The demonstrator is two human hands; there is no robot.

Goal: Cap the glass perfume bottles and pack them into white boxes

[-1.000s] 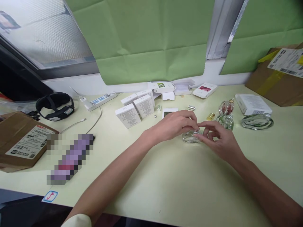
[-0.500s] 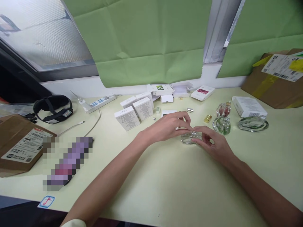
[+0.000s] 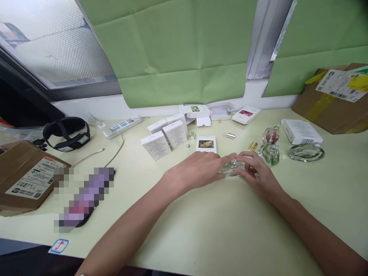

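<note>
A small clear glass bottle (image 3: 231, 168) lies on the table between my hands, much of it covered by fingers. My left hand (image 3: 195, 171) grips its left side, the thumb low and the index finger reaching over the top. From the right, my right hand (image 3: 260, 173) pinches the bottle between thumb and fingers. Just behind my left hand is a white card box (image 3: 206, 143) with a yellow flower picture. A silver cylindrical cap (image 3: 230, 135) and a gold cap (image 3: 253, 145) lie beyond my right hand.
Flower-shaped glass bottles (image 3: 269, 154) and an oval glass piece (image 3: 306, 152) sit at right, near a white box (image 3: 301, 131). Several white boxes (image 3: 156, 145) stand left of centre. Cartons (image 3: 30, 176), a black headset (image 3: 66, 134) and a power strip (image 3: 123, 127) occupy the left.
My left hand has shifted down and left, from the bottle's top to its left side, its thumb now low. The flower picture on the white box has come into view. My right hand stays put.
</note>
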